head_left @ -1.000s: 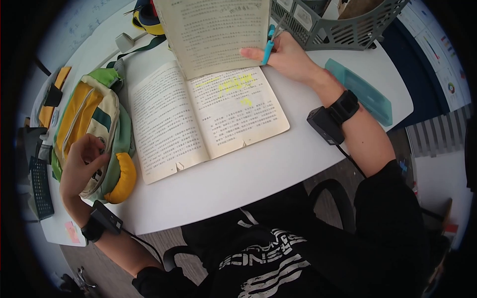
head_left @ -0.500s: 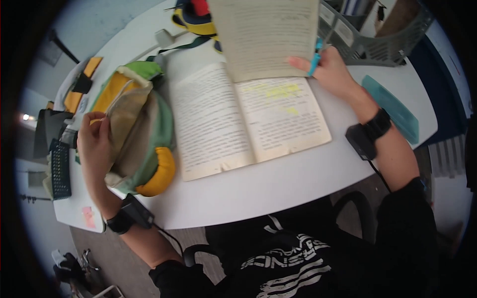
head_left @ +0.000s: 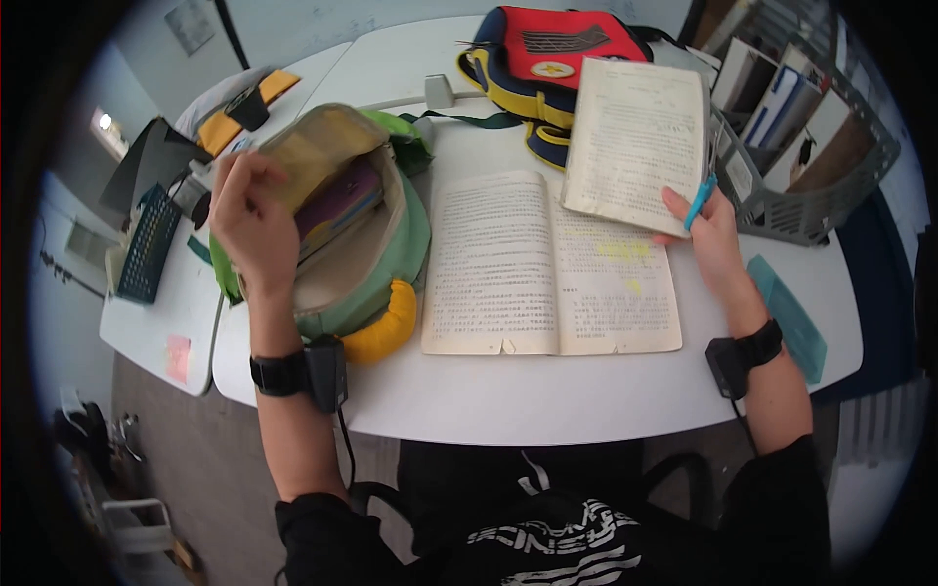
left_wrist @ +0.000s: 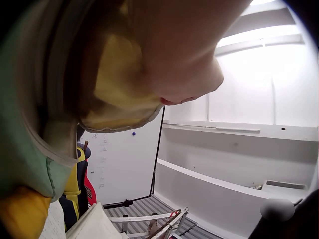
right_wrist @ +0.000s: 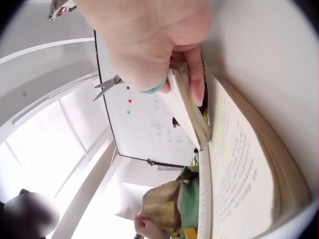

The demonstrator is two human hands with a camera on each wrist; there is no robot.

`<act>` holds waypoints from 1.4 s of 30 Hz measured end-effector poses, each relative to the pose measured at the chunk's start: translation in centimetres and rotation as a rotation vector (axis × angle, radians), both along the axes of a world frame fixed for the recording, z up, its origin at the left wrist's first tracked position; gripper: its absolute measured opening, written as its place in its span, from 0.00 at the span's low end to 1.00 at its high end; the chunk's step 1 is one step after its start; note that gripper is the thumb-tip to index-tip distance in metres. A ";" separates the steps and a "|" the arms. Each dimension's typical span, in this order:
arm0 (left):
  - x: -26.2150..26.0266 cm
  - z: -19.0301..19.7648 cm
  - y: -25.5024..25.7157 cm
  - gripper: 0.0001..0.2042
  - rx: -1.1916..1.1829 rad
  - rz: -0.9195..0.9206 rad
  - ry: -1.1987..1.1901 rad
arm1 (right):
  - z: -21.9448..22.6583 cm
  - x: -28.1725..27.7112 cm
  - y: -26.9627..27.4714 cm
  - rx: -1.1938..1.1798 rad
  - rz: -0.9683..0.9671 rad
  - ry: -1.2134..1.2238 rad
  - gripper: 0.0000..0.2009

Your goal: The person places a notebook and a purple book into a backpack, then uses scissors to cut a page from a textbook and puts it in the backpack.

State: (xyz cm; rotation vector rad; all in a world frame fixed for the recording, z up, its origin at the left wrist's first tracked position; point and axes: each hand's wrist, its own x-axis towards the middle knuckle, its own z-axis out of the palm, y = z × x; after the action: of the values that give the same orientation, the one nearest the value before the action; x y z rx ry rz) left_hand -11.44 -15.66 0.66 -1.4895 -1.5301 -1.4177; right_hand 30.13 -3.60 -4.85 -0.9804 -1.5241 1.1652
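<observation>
green, cream and yellow, the soft fabric bag gapes open on the white worktop, just inward of the left hand, which pinches the edge of its yellowish flap. the cloth looks light and limp, likely to sag unless held by that rim; the padded yellow handle seems a fuller hold. the right hand grips a worn, cream-paged book by its near corner, with blue-handled scissors hooked on it. the book looks bendy, its paper easily creased, so its spine is probably the steadier hold. between the hands lies an open, yellow-highlighted book, its leaves probably soft.
</observation>
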 end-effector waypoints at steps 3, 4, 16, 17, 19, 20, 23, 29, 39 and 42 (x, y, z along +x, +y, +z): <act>-0.6 -0.7 0.8 0.10 0.101 -0.099 -0.013 | -0.8 0.6 0.7 0.107 0.017 -0.030 0.14; -0.6 -0.8 0.7 0.10 0.122 -0.092 -0.033 | -0.7 0.6 0.6 0.127 0.024 -0.051 0.14; -0.3 -0.3 0.5 0.10 0.187 -0.066 -0.048 | 1.6 -0.5 -3.8 0.391 0.138 -0.066 0.20; -0.2 -0.3 0.3 0.09 0.136 -0.069 -0.119 | 1.9 -0.9 -4.1 0.294 0.220 0.041 0.19; -0.2 -0.2 0.4 0.09 0.152 -0.070 -0.093 | 2.3 -1.0 -4.5 0.179 0.296 0.142 0.19; -0.1 -0.2 0.5 0.09 0.166 -0.076 -0.069 | 2.4 -1.2 -4.6 0.015 0.316 0.159 0.19; 0.2 -0.1 0.4 0.09 0.147 -0.088 -0.079 | 1.8 -0.8 -3.4 -0.210 0.349 -0.047 0.20; -0.2 -0.4 0.5 0.10 0.157 -0.106 -0.065 | 1.6 -0.6 -2.3 -0.314 0.351 -0.250 0.23; -0.4 -0.7 0.5 0.10 0.182 -0.079 -0.056 | 2.5 -0.7 -3.0 -0.339 0.378 -0.353 0.22; -0.4 -0.7 0.5 0.09 0.192 -0.087 -0.044 | 2.4 -0.6 -3.1 -0.330 0.415 -0.392 0.21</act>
State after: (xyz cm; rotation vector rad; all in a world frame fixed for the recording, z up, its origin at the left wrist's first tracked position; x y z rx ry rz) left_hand -11.85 -15.13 0.01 -1.4313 -1.3266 -1.6092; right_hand 29.50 -6.73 -2.42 -1.1977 -1.9509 1.6255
